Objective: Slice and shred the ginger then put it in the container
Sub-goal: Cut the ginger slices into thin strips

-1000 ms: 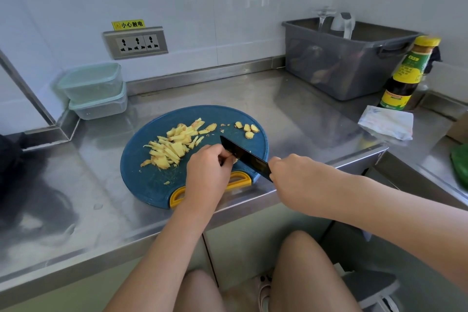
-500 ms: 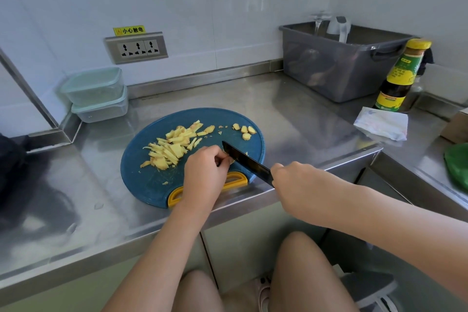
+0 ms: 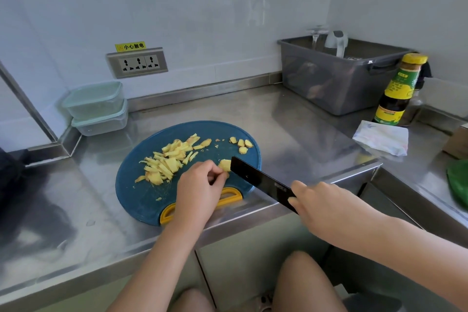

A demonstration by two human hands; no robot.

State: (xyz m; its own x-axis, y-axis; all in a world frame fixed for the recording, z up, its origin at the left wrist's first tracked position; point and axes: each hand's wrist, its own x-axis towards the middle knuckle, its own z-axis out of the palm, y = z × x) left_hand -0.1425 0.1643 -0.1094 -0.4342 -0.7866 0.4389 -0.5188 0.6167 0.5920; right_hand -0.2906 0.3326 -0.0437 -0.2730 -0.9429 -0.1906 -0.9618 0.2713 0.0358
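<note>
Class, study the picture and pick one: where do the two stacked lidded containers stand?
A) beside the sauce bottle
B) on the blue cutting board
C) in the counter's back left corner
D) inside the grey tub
C: the stacked containers stand on the steel counter in its back left corner, below and left of the wall socket, apart from the cutting board.

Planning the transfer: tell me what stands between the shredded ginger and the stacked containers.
Nothing visible does. Only bare counter lies between the cutting board with the shredded ginger and the stacked containers at the back left. Both look lidded, so a lid likely has to come off first.
</note>
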